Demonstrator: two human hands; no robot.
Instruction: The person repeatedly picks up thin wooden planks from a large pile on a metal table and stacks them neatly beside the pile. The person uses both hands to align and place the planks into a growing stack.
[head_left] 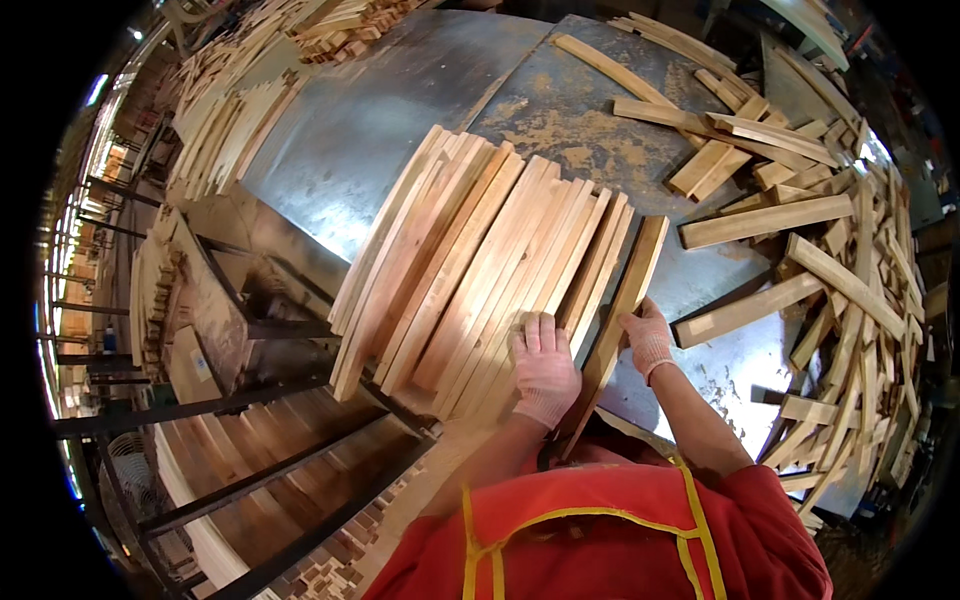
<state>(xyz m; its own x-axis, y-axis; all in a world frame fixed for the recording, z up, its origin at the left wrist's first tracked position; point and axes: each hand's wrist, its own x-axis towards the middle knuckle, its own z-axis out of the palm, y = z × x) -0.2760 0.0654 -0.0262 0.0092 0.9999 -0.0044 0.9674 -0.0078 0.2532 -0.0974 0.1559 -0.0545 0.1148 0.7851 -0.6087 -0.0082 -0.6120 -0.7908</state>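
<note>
My left hand [547, 368], in a pale work glove, lies with its fingers stretched over the near ends of a row of light wooden strips [490, 275]. The strips stand side by side on the metal table. My right hand [648, 338], gloved too, is closed on the right edge of a single wooden strip [632, 275]. That strip is tilted, apart from the row's right side, and its near end reaches down toward my red apron [580, 500]. The thumb of the right hand is partly hidden by the wood.
Loose wooden pieces [765, 215] lie crisscrossed at the right, running into a large heap [850, 370]. More strips [235, 130] line the table's far left. A dark metal frame [270, 455] stands at the near left. The metal tabletop [390, 100] has worn brown patches.
</note>
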